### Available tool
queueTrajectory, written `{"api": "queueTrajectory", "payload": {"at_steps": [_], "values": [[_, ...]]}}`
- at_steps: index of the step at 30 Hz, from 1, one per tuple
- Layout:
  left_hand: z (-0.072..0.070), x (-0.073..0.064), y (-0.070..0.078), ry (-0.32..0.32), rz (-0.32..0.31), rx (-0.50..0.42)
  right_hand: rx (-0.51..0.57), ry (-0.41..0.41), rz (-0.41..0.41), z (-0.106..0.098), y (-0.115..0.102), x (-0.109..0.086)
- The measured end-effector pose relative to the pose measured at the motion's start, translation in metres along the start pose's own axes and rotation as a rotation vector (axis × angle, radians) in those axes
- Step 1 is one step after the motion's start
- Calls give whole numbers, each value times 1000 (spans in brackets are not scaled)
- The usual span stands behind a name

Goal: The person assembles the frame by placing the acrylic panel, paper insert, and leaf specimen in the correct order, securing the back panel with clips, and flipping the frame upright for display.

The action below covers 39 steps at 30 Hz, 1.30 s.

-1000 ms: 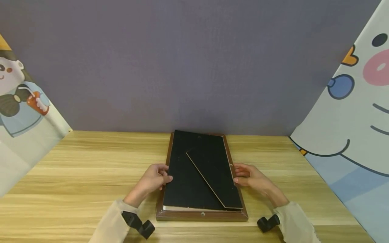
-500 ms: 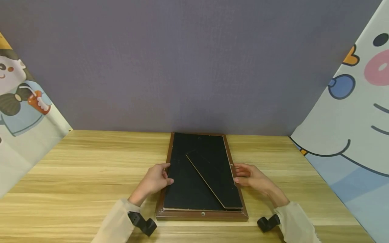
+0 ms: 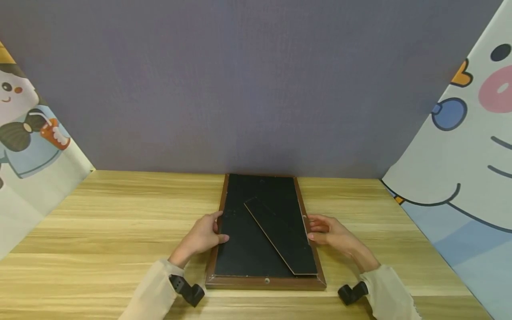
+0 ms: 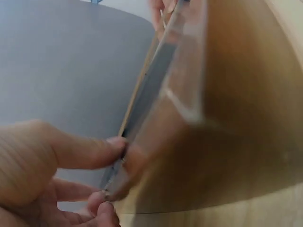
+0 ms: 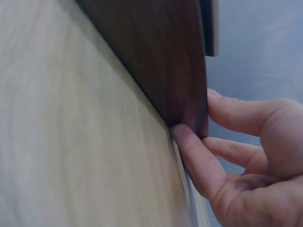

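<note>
A brown picture frame [image 3: 236,282] lies back side up on the table. Its black backing board [image 3: 244,253] fills it, with a narrow black easel stand [image 3: 280,235] slanting across the board. My left hand [image 3: 202,234] holds the frame's left side, thumb on the board's edge and index finger on the rim. In the left wrist view, the left thumb [image 4: 87,149] lies by the board's edge. My right hand [image 3: 328,232] grips the frame's right side; in the right wrist view its index fingertip [image 5: 187,137] touches the frame's outer side. The front of the frame is hidden.
The wooden table [image 3: 132,213] extends to both sides of the frame. A grey wall panel [image 3: 256,89] rises right behind the frame's far end. Cartoon-printed panels stand at the left [image 3: 44,178] and right [image 3: 452,155].
The backing board's raised far end and near edge have sunk down into the frame. My left thumb and index finger have spread apart along the side. My right hand has stayed put.
</note>
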<state>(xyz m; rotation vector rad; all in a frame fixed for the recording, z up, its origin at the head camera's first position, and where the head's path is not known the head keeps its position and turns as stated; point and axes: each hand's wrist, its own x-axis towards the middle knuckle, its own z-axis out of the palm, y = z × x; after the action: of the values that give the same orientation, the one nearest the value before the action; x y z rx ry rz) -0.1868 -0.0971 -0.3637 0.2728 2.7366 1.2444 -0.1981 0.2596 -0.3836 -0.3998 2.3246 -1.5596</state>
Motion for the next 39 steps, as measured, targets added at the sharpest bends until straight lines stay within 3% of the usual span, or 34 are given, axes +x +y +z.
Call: {"api": "queueTrajectory", "payload": {"at_steps": [5,12,15,21,26,30,34,39], "values": [[0,5,-10,-1,-19,-216,-2,-2,1,0,-1,0],[0,11,-16,-13,-124,-549,-3,-1,-6,-1,-1,0],[-2,12,-17,-22,-158,-630,-7,-1,-1,-1,-1,0],[-5,15,-18,-23,-160,-601,-17,1,1,-1,0,0],[-11,16,-16,-79,-94,-654,-21,4,-3,-2,1,1],[-10,15,-5,-120,-24,-641,-14,4,-9,-2,2,1],[-9,15,2,-69,-44,-595,1,0,-6,-1,3,2],[-11,14,0,-22,-81,-577,8,15,9,-1,3,2]]}}
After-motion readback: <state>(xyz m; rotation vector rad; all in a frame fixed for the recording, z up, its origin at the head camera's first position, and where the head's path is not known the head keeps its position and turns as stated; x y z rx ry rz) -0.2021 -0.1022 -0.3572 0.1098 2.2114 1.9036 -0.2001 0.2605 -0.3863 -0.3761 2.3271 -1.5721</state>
